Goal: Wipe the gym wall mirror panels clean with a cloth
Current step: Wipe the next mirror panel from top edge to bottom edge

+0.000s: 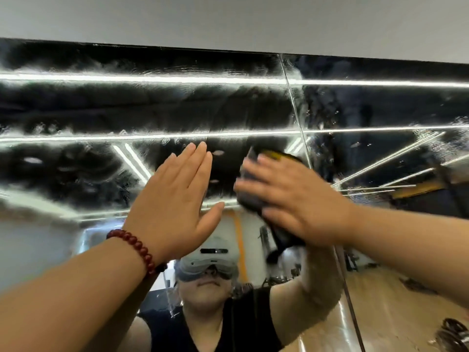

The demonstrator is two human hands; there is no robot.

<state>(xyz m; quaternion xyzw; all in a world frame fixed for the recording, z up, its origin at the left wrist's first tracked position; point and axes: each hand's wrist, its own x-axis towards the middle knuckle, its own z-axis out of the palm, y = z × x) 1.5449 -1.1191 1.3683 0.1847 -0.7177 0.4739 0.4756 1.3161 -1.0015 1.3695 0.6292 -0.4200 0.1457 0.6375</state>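
Observation:
The wall mirror fills the view, streaked with wet smears across its upper part. My right hand presses a dark cloth with a yellow edge flat against the glass, just left of the vertical seam between two panels. Its fingers are spread and straight over the cloth, and it looks motion-blurred. My left hand is raised with straight fingers held together, palm toward the glass beside the cloth; a red bead bracelet circles its wrist.
A white wall band runs above the mirror's top edge. The right panel carries water spots. The glass reflects ceiling light strips, a wooden gym floor, gym equipment and my own reflection in a headset.

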